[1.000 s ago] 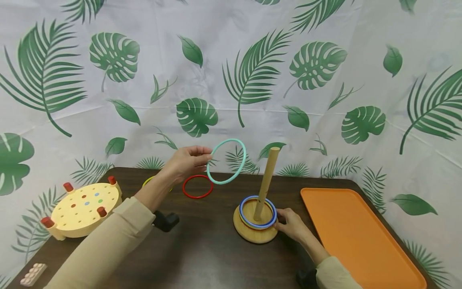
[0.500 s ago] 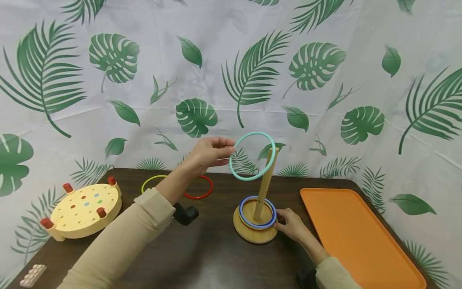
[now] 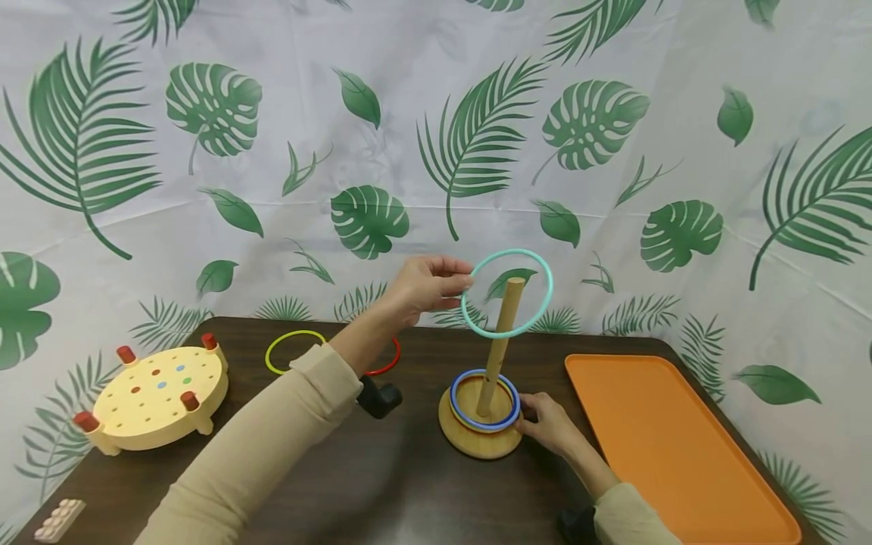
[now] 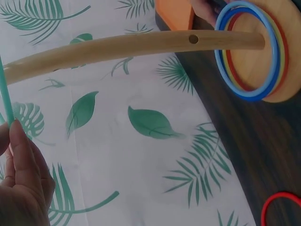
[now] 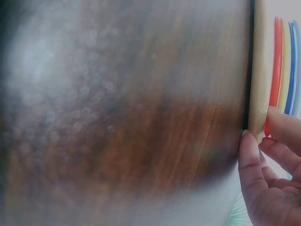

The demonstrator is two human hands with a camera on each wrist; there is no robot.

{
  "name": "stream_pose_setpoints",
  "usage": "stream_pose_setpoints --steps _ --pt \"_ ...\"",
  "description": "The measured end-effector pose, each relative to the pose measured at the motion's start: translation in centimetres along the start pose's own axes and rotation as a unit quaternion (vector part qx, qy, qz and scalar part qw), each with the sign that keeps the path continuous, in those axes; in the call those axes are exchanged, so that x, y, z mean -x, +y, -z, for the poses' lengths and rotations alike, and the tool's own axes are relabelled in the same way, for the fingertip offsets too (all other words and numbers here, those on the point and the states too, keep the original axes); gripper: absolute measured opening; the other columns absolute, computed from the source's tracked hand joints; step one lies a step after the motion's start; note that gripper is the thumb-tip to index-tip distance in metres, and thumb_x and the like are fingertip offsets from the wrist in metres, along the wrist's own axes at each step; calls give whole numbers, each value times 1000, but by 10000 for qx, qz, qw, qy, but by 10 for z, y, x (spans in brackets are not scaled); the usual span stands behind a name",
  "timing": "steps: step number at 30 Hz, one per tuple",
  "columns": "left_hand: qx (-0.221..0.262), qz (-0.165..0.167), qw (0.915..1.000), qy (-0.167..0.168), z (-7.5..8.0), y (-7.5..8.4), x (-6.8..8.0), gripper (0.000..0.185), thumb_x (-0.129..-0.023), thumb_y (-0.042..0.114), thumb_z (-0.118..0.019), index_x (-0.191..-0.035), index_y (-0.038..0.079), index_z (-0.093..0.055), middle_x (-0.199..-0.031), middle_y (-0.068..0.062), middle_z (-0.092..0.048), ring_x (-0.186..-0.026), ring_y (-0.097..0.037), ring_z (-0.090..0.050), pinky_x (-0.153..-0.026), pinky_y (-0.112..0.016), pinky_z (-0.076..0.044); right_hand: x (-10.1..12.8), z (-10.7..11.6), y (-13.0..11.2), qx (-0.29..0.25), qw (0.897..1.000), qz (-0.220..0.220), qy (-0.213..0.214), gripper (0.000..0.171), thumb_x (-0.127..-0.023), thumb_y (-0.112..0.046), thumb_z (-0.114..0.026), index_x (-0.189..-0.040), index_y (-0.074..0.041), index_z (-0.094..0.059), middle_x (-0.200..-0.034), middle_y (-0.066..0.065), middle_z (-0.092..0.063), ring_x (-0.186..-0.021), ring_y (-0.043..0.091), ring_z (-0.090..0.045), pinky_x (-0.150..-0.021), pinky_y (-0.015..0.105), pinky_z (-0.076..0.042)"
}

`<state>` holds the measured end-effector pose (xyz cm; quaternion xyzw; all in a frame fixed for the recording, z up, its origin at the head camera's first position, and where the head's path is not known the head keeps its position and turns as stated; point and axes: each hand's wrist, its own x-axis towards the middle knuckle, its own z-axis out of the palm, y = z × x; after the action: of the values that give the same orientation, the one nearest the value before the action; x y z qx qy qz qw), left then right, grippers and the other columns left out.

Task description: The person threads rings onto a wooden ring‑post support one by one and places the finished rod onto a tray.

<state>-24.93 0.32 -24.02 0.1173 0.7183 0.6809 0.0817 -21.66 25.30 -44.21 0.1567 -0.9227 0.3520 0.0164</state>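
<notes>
My left hand (image 3: 431,288) pinches a mint-green ring (image 3: 551,288) by its left side, up at the top of the wooden peg (image 3: 496,356). In the head view the ring overlaps the peg's upper end, which shows inside the hoop. The peg rises, leaning slightly, from a round wooden base (image 3: 480,448). Stacked around its foot lie several rings, a light blue one (image 3: 485,428) uppermost, with dark blue, yellow and red (image 5: 277,61) below. Thumb and fingers of my right hand (image 3: 550,424) grip the right edge of the base, close against the stacked rings.
A yellow-green ring (image 3: 296,332) and a red ring (image 3: 390,367), partly behind my left arm, lie toward the table's back. An orange tray (image 3: 671,439) sits at right. At left are a round cream pegboard (image 3: 160,405) with red-tipped posts and a small pale knobbed block (image 3: 60,521).
My left hand has carried the mint-green ring rightward, from left of the peg to its top. The right hand has stayed at the base.
</notes>
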Motion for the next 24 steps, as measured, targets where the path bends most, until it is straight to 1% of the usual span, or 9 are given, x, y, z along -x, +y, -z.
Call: stream_pose_setpoints --steps 2,5,9,13,16,19,22,24 --pt "29 66 10000 -9 -3 -1 -2 22 -88 8 -65 -110 1 -64 -97 -7 -63 -91 -19 -62 -87 -39 -54 0 0 0 1 10000 -28 10 38 -76 2 -70 -113 6 -63 -101 14 -58 -90 26 -62 -81 44 -52" --pt "46 140 9999 -44 -8 -5 -5 22 -89 8 -64 -109 1 -64 -99 -8 -62 -94 -20 -62 -86 -38 -55 -1 0 2 50 9999 156 -30 38 -76 3 -70 -113 7 -63 -100 14 -61 -88 26 -63 -80 42 -53" --pt "-5 166 9998 -73 -12 -12 -9 21 -89 8 -64 -109 1 -64 -98 -7 -62 -89 -17 -62 -82 -34 -56 -3 1 4 95 9985 536 -103 36 -76 3 -69 -111 8 -63 -97 14 -65 -84 24 -65 -74 35 -55" --pt "-53 261 9996 -76 -15 -23 -14 20 -89 8 -64 -108 0 -64 -95 -7 -63 -84 -14 -62 -85 -38 -55 -4 2 5 43 9975 695 -141 36 -76 3 -68 -111 8 -63 -94 13 -68 -81 22 -66 -70 30 -55" --pt "-123 408 9991 -25 -16 -36 -16 20 -89 7 -63 -107 -1 -64 -95 -9 -64 -79 -12 -62 -84 -37 -56 -5 3 4 -7 9971 735 -177 36 -76 4 -68 -111 9 -63 -93 13 -69 -81 21 -66 -69 29 -55" --pt "-202 615 9978 103 -16 -51 -18 20 -88 6 -64 -107 -1 -65 -93 -9 -67 -73 -10 -62 -78 -34 -57 -5 4 3 11 9970 747 -176 36 -76 3 -68 -111 9 -63 -94 13 -69 -82 21 -66 -70 29 -55" --pt "-265 807 9961 257 -15 -69 -19 19 -87 5 -66 -105 -1 -66 -88 -8 -68 -68 -9 -62 -73 -31 -58 -4 4 2 76 9975 694 -118 35 -75 3 -69 -110 8 -64 -96 14 -68 -82 24 -66 -71 31 -55" --pt "-325 866 9951 341 -15 -83 -19 19 -85 3 -67 -103 -3 -67 -86 -8 -69 -68 -10 -62 -70 -30 -58 -3 4 1 136 9978 639 -89 34 -75 3 -69 -109 7 -64 -96 15 -66 -83 25 -66 -72 32 -55"
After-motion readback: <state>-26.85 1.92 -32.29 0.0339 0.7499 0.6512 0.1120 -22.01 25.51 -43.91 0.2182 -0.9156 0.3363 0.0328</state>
